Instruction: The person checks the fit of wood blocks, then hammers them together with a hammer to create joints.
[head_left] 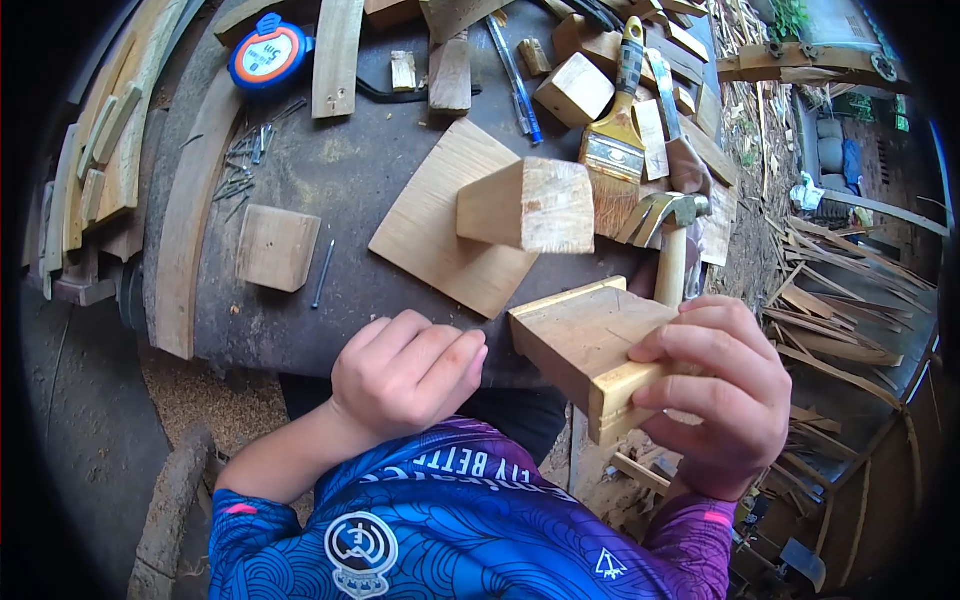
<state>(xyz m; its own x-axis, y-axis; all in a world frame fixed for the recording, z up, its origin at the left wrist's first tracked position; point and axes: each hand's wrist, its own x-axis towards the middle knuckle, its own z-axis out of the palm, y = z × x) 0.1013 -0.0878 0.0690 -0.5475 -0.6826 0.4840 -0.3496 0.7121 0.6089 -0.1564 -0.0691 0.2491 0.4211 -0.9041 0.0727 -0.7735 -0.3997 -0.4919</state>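
Note:
My right hand [715, 385] grips a wooden block with lighter strips along two ends [590, 345], tilted at the bench's near edge. My left hand [410, 370] is closed just left of it, fingers curled; whatever they may hold is hidden. Beyond the hands, a tapered wood block [525, 205] stands on a square wooden board [440, 215]. A small square block [278, 247] lies to the left, with a single nail [324, 274] beside it. The hammer [672, 245] lies behind the held block, its handle partly covered by it.
Loose nails [240, 165] are scattered on the dark bench [350, 165] near a blue and orange tape measure [267, 55]. A paintbrush [612, 145], a blue pen [515, 85] and several offcuts crowd the far side. Wood strips [840, 290] lie on the ground at right.

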